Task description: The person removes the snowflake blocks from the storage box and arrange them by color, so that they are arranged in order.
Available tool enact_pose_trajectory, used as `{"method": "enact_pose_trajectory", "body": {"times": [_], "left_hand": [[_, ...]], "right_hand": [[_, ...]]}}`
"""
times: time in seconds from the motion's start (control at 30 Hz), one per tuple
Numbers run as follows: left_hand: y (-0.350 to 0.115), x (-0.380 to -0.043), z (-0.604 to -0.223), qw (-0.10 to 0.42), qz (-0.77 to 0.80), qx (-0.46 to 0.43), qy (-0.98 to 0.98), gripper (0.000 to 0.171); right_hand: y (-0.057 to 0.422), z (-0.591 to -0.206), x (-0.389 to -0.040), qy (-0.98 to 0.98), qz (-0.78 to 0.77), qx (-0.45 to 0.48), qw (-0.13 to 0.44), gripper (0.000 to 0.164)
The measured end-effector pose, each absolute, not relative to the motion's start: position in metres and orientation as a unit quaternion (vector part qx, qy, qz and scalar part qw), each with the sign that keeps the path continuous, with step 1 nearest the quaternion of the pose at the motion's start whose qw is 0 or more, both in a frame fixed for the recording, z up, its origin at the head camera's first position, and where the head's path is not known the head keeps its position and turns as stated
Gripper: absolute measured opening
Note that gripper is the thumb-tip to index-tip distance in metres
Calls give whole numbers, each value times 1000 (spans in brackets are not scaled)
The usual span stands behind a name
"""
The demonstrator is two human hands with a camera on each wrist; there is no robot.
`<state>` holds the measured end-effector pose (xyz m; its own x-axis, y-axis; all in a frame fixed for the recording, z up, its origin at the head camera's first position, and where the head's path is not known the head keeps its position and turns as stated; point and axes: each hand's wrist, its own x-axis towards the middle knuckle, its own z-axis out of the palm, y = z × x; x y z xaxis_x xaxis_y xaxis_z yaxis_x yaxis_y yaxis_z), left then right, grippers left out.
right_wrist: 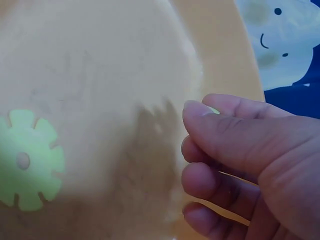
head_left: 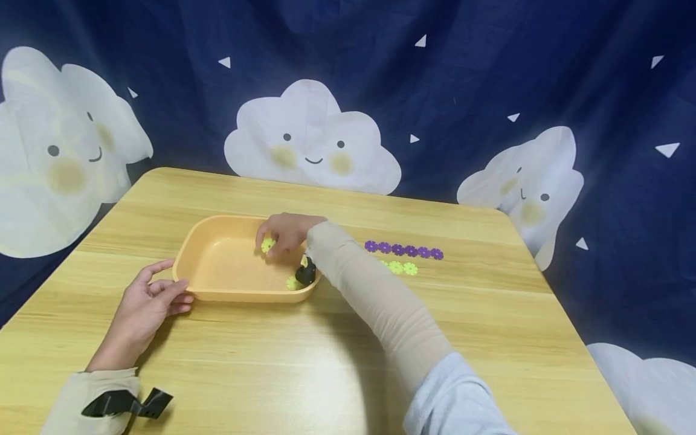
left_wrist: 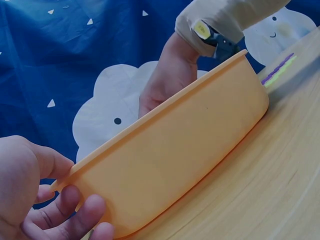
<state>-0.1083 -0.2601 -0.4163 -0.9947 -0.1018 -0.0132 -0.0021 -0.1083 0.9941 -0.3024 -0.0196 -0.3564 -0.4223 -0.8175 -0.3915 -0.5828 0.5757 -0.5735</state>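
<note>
My left hand [head_left: 147, 302] grips the left front corner of an orange plastic tray [head_left: 247, 296], with the thumb at the rim [left_wrist: 125, 134] and fingers against the outer wall. Inside the tray's right part, my right hand [head_left: 290, 231] pinches a yellow-green notched disc [head_left: 267, 244] between thumb and index finger. Only a thin green sliver of this disc [right_wrist: 214, 110] shows in the right wrist view; the fingers hide the rest. Another yellow-green notched disc [right_wrist: 22, 160], with a round hole in its middle, lies flat on the tray floor, near the front right corner in the head view.
Right of the tray, a row of several purple notched discs [head_left: 411, 251] lies on the wooden table [head_left: 261, 362]. In front of it runs a shorter yellow-green row [head_left: 410, 269], partly hidden by my right sleeve [head_left: 375, 296]. A dark blue cloud-print curtain [head_left: 435, 78] hangs behind.
</note>
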Motion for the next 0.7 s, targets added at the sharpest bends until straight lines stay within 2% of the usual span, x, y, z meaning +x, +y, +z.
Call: {"method": "enact_pose_trajectory", "body": {"times": [0.47,0.7], "left_hand": [[-260,-109,-417,34,-745,34,-666,41],[-260,-108,-417,34,-748,35,-662,41]], "right_hand": [[2,-338,-301,837,-138,-466,252,38],[20,-329,-298,843,-154,-460,232,40]]}}
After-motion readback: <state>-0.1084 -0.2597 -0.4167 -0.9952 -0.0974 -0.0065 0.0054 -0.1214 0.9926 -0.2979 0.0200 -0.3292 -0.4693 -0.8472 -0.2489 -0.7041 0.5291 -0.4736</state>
